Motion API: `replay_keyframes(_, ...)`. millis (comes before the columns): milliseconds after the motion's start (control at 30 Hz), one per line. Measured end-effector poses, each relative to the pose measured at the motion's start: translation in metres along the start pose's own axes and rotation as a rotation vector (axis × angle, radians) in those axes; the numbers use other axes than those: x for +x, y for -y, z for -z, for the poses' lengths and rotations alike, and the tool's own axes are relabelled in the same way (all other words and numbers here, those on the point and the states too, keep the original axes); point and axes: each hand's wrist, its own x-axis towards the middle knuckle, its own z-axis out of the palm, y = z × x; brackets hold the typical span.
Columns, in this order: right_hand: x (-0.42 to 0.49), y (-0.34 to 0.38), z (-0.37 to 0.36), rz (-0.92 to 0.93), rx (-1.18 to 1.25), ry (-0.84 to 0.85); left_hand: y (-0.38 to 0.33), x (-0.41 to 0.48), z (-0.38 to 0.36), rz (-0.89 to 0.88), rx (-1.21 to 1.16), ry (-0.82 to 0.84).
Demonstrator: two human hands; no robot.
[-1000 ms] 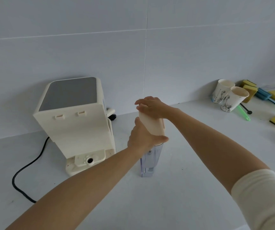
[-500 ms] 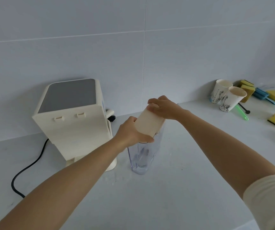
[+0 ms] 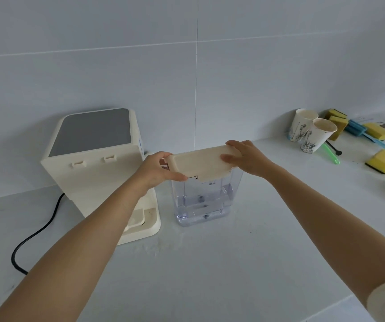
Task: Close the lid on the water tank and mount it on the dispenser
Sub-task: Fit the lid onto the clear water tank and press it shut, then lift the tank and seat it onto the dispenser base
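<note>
both hands (image 3: 156,169) (image 3: 247,156) grip lid (image 3: 199,165) atop water tank (image 3: 204,201).

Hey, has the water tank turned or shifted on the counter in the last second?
Yes. The water tank has turned from narrow end to broad side facing the camera, and it now stands nearer the dispenser.

Pale tiled wall (image 3: 256,77), white counter (image 3: 210,275)

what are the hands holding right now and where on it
Both hold the cream lid on the clear water tank: left hand at its left end, right hand at its right end.
</note>
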Motion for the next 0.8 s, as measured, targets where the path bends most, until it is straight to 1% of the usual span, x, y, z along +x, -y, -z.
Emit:
replay_keyframes(167,-0.014,-0.006,-0.005,-0.035,0.077,-0.043,0.007,0.01,0.006,-0.023,-0.075,0.003)
replay_keyframes(367,-0.022,-0.009,-0.008,-0.041,0.104,-0.031,0.013,0.015,0.005,-0.044,-0.12,0.036)
replay_keyframes(467,-0.024,-0.014,-0.009,-0.027,0.182,-0.026,0.022,0.015,0.003,-0.047,-0.165,0.052)
replay_keyframes(533,-0.026,-0.02,-0.011,-0.019,0.275,-0.025,0.03,0.014,-0.002,-0.03,-0.182,0.1)
replay_keyframes(600,-0.027,-0.027,-0.015,-0.039,0.366,0.001,0.038,0.015,-0.009,-0.018,-0.148,0.156)
replay_keyframes(667,-0.028,-0.036,-0.019,-0.063,0.407,0.033,0.045,0.016,-0.019,-0.029,-0.113,0.165)
replay_keyframes(800,-0.028,-0.047,-0.032,-0.065,0.338,0.107,0.051,0.017,-0.032,-0.087,-0.078,0.134)
